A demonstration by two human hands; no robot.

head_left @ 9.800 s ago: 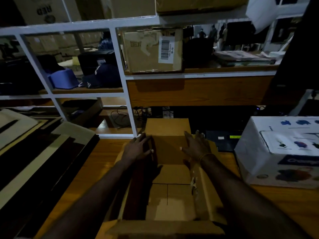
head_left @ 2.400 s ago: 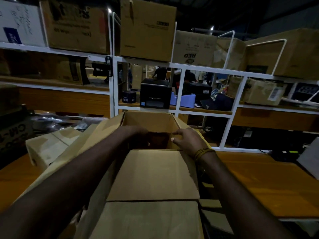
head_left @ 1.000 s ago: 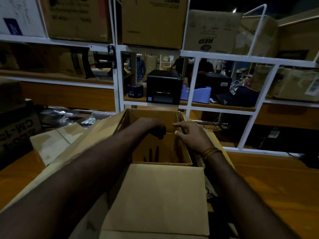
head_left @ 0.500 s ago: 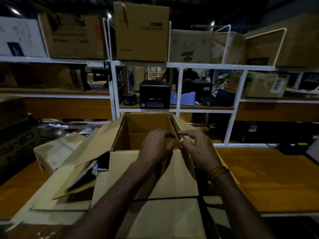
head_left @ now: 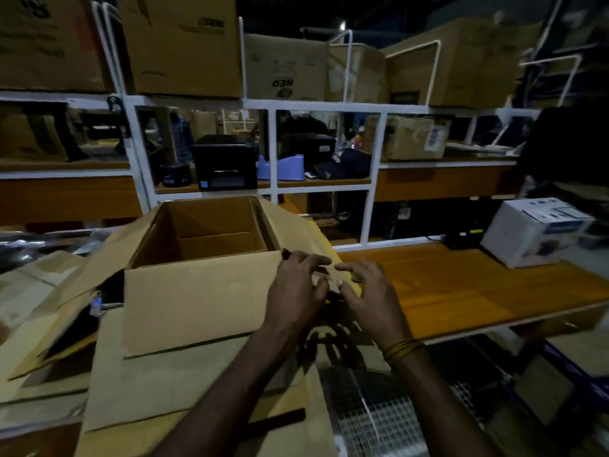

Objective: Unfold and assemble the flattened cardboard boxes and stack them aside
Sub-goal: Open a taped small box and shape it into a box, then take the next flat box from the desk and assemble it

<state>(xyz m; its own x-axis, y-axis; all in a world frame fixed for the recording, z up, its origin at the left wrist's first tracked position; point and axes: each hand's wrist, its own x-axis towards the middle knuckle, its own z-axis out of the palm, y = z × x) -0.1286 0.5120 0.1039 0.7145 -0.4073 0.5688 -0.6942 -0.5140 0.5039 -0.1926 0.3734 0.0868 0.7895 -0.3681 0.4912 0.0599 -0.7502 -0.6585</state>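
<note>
Both hands, left hand (head_left: 298,288) and right hand (head_left: 369,291), fingers loosely spread at the open box's (head_left: 201,275) near-right corner; side flap (head_left: 306,232) should be gripped firmly before folding.

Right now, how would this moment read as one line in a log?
step: assembling box | open cardboard box: upright on flattened cardboard | left hand: at right flap | right hand: beside it, fingers spread | grip: unclear

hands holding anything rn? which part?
Cannot tell for sure. Left hand and right hand sit with loosely curled fingers at the right side flap of the open cardboard box; no clear grip shows.
</note>
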